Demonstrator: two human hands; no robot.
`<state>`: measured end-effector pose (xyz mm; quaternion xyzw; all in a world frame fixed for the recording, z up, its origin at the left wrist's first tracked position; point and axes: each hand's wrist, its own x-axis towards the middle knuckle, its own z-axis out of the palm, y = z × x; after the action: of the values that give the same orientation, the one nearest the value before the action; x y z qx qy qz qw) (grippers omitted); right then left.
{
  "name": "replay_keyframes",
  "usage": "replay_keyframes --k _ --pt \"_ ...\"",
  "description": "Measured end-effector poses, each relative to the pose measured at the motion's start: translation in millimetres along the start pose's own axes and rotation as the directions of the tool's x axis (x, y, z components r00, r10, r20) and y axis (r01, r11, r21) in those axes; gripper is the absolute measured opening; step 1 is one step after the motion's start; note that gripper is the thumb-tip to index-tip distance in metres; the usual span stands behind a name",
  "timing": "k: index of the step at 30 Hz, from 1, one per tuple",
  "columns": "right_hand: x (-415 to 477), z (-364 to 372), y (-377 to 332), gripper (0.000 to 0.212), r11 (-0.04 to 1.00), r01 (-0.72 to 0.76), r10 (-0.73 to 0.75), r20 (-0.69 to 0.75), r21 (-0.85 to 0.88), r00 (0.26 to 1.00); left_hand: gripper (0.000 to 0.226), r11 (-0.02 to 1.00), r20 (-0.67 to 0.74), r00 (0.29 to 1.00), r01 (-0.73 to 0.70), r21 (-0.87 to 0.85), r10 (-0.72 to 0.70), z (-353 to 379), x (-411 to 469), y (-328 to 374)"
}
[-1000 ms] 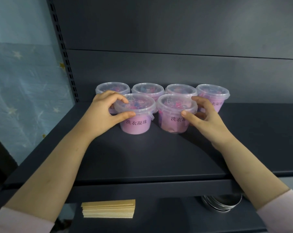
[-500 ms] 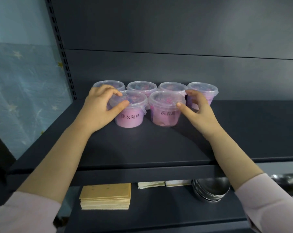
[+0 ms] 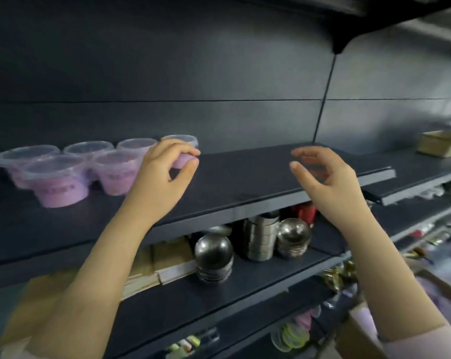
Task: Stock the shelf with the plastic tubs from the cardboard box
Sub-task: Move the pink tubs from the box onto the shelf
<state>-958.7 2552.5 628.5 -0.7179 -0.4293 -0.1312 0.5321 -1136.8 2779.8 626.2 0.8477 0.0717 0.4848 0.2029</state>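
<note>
Your left hand (image 3: 164,177) and right hand (image 3: 328,182) hover above the shelf (image 3: 245,177), fingers loosely curved, holding nothing; the six plastic tubs (image 3: 61,187) stand together on its left part, just beside your left hand

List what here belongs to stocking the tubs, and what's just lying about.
Job: six plastic tubs, shelf under them, left hand, right hand, both empty.
Lying about: steel bowls, cardboard stack, small box far right.
</note>
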Motion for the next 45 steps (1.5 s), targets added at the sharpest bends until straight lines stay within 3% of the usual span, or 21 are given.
replay_keyframes --k 7,13,20,28,33,39,45 --pt "-101 -165 71 0.016 0.970 -0.242 0.237 -0.209 -0.002 0.949 0.017 0.943 0.203 0.979 0.099 -0.317 -0.034 156 -42 131" --pt "-192 -251 153 0.018 0.880 -0.464 0.416 -0.305 -0.103 0.857 0.017 0.892 0.474 0.880 0.229 -0.390 -0.019 282 -100 205" --pt "-264 -288 255 0.020 0.711 -0.702 0.643 -0.377 -0.029 0.667 0.018 0.843 0.726 0.686 0.419 -0.337 -0.051 414 -157 224" --pt "-276 -318 366 0.023 0.539 -0.842 0.789 -0.370 0.035 0.490 0.016 0.713 0.858 0.491 0.656 -0.249 -0.152 550 -175 218" --pt "-272 -342 427 0.027 0.463 -0.880 0.825 -0.413 0.106 0.385 0.011 0.691 0.903 0.398 0.699 -0.184 -0.162 622 -168 217" --pt "-273 -369 493 0.017 0.336 -0.912 0.891 -0.393 0.234 0.227 0.014 0.661 0.941 0.276 0.745 -0.082 -0.194 692 -157 216" --pt "-251 -408 615 0.036 0.250 -0.943 0.937 -0.300 0.220 0.178 0.032 0.634 0.952 0.130 0.769 0.079 -0.277 787 -150 214"
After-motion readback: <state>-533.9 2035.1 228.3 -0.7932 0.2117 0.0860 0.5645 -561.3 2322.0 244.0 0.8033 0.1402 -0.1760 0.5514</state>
